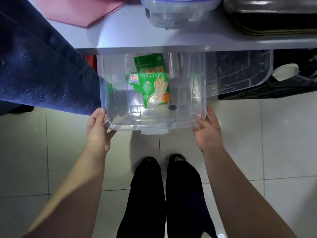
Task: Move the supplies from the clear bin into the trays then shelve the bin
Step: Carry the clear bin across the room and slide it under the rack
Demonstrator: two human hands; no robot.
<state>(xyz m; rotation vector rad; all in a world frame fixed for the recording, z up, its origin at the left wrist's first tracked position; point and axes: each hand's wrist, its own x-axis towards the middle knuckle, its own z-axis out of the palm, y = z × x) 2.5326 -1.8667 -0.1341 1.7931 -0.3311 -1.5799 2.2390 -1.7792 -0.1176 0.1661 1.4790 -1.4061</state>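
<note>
The clear plastic bin (154, 125) sits partly under the white table's edge (154, 47), its near end sticking out over the tiled floor. Inside lies a green packet of disposable gloves (153, 83) with a smaller green packet (133, 81) tucked behind it. My left hand (98, 130) grips the bin's near left corner. At the near right corner my right hand (206, 131) holds the rim, fingers curled under it.
On the table stand a small clear box with a blue-edged lid (178, 12), a dark tray stack (274, 18) and a pink sheet (80, 9). A blue cloth (42, 66) hangs at left. Another clear bin (240, 71) lies under the table at right. My feet (164, 162) stand below.
</note>
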